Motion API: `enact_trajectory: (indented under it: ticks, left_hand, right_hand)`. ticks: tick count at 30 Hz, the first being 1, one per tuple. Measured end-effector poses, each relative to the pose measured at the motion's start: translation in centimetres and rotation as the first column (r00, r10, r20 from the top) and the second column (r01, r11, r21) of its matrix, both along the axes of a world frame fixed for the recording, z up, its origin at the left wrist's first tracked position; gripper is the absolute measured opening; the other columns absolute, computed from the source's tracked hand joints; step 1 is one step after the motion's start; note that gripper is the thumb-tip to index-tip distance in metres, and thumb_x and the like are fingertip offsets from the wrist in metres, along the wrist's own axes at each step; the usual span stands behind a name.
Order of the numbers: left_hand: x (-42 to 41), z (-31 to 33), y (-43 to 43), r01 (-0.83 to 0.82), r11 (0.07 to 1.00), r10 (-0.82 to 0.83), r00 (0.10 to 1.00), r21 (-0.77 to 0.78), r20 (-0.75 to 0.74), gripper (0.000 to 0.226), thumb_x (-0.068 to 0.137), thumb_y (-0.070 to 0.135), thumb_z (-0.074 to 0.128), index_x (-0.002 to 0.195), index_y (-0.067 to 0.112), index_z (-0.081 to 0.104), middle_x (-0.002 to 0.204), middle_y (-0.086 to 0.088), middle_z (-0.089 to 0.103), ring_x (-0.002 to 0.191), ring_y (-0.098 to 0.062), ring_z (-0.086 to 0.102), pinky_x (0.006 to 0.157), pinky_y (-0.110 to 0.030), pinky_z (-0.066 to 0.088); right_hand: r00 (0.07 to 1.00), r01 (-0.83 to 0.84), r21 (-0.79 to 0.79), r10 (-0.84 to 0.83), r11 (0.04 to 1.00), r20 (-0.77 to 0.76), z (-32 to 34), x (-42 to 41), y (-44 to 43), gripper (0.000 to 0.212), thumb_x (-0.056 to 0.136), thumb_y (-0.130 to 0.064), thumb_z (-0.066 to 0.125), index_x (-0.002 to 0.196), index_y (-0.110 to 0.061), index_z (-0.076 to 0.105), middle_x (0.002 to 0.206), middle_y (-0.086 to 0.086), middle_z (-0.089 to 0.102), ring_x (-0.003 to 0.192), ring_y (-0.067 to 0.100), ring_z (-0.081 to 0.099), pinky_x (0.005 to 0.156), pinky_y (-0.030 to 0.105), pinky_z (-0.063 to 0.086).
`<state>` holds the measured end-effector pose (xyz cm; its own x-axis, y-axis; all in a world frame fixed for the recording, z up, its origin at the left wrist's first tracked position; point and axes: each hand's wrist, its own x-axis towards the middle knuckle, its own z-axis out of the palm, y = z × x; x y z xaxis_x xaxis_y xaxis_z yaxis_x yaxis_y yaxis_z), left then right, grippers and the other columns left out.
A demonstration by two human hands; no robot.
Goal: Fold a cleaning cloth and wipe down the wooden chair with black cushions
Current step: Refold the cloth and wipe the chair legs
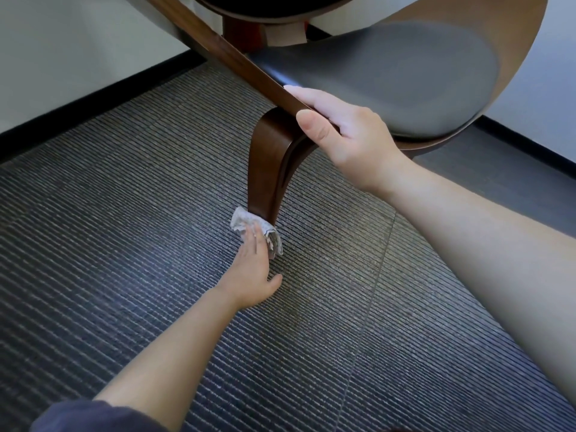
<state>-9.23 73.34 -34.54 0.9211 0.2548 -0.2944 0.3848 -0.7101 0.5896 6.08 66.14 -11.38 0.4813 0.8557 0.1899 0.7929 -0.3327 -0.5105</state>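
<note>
**A:** Which hand sits lower?

**B:** The left hand point(254, 263), at the foot of the chair leg point(268, 169). Its fingers lie straight and close together, pressing the cloth point(241, 219) against the foot of the leg. The thumb is spread wide, clear of the cloth. The bare forearm runs straight back from the leg to a dark sleeve point(93, 416).

**A:** And the right hand point(343, 132)?

**B:** At the top of the chair leg, gripping the wooden rail point(237, 62). The thumb lies on the near face and the fingers curl over the far edge. The wrist is straight, and the bare forearm extends back to the right of the leg.
</note>
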Motion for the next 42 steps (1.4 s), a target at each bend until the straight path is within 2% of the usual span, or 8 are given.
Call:
enact_trajectory:
  ticks: [4, 8, 15, 20, 24, 28, 34, 42]
  left_hand:
    - [0.7, 2.1, 0.5, -0.016, 0.988, -0.008, 0.988, 0.151, 0.154, 0.107, 0.094, 0.038, 0.05, 0.132, 0.003, -0.043, 0.155, -0.025, -0.027, 0.146, -0.032, -0.024, 0.123, -0.041, -0.003]
    - [1.7, 3.7, 1.6, -0.08, 0.96, 0.006, 0.964, 0.268, 0.265, 0.095, 0.095, 0.029, 0.047, 0.146, 0.001, -0.028, 0.16, -0.02, -0.018, 0.149, -0.029, -0.017, 0.123, -0.045, 0.002]
    - [3.1, 5.9, 2.1, -0.141, 0.957, 0.036, 0.925, 0.252, 0.379, 0.098, 0.091, 0.019, 0.052, 0.146, 0.007, -0.029, 0.161, -0.021, -0.012, 0.15, -0.031, -0.012, 0.123, -0.048, 0.007]
    - [4.0, 7.7, 3.5, -0.164, 0.941, -0.002, 0.871, 0.296, 0.491, 0.09, 0.089, 0.016, 0.057, 0.155, 0.005, -0.004, 0.161, -0.025, 0.007, 0.15, -0.037, 0.0, 0.117, -0.057, 0.021]
    - [5.3, 9.8, 4.3, -0.2, 0.924, -0.014, 0.834, 0.326, 0.551, 0.087, 0.086, 0.017, 0.056, 0.157, 0.01, 0.005, 0.161, -0.023, 0.009, 0.149, -0.04, 0.009, 0.113, -0.059, 0.028]
    - [6.2, 11.2, 4.1, -0.269, 0.91, 0.04, 0.814, 0.315, 0.58, 0.081, 0.084, 0.018, 0.058, 0.155, 0.012, 0.019, 0.155, -0.025, 0.023, 0.14, -0.044, 0.027, 0.11, -0.059, 0.031]
    - [5.2, 8.6, 3.4, -0.305, 0.923, 0.118, 0.807, 0.236, 0.579, 0.089, 0.083, 0.014, 0.059, 0.156, 0.012, 0.007, 0.161, -0.022, 0.008, 0.147, -0.041, 0.016, 0.113, -0.058, 0.029]
    - [3.6, 3.0, 0.9, -0.306, 0.942, 0.246, 0.908, 0.136, 0.338, 0.09, 0.085, 0.019, 0.058, 0.152, -0.006, 0.003, 0.159, -0.029, 0.003, 0.145, -0.045, 0.017, 0.117, -0.051, 0.026]
  right_hand:
    - [1.0, -0.005, 0.007, 0.005, 1.0, 0.002, -0.1, 0.1, 0.0, 0.061, 0.088, -0.069, 0.027, 0.139, -0.042, 0.047, 0.14, -0.024, 0.051, 0.127, 0.001, 0.048, 0.108, 0.036, 0.038]
    - [1.0, -0.01, 0.013, 0.01, 1.0, 0.008, -0.2, 0.2, 0.1, 0.061, 0.088, -0.069, 0.027, 0.139, -0.041, 0.047, 0.139, -0.023, 0.051, 0.127, 0.001, 0.048, 0.108, 0.037, 0.039]
    - [1.0, -0.012, 0.025, 0.013, 1.0, -0.004, -0.2, 0.3, 0.0, 0.061, 0.088, -0.069, 0.029, 0.139, -0.04, 0.048, 0.14, -0.023, 0.051, 0.129, 0.001, 0.047, 0.108, 0.036, 0.039]
    - [1.0, -0.016, 0.024, 0.017, 1.0, -0.015, -0.2, 0.3, 0.0, 0.062, 0.087, -0.069, 0.029, 0.139, -0.04, 0.048, 0.14, -0.023, 0.051, 0.129, 0.0, 0.047, 0.109, 0.034, 0.038]
    - [1.0, -0.021, 0.025, 0.021, 0.999, -0.009, -0.1, 0.3, 0.0, 0.062, 0.088, -0.068, 0.029, 0.139, -0.04, 0.048, 0.14, -0.023, 0.052, 0.129, 0.0, 0.047, 0.108, 0.034, 0.039]
    - [1.0, -0.016, 0.016, 0.016, 1.0, -0.002, -0.1, 0.3, 0.1, 0.062, 0.087, -0.069, 0.028, 0.139, -0.041, 0.047, 0.139, -0.023, 0.052, 0.127, 0.001, 0.049, 0.107, 0.034, 0.04]
    - [1.0, -0.01, 0.029, 0.011, 1.0, -0.008, -0.1, 0.2, 0.0, 0.062, 0.087, -0.068, 0.03, 0.139, -0.04, 0.049, 0.141, -0.023, 0.05, 0.13, -0.001, 0.045, 0.109, 0.033, 0.038]
    - [1.0, -0.008, 0.039, 0.008, 0.999, 0.0, -0.2, 0.2, 0.1, 0.062, 0.088, -0.068, 0.029, 0.138, -0.039, 0.049, 0.14, -0.022, 0.052, 0.128, 0.001, 0.048, 0.107, 0.036, 0.04]
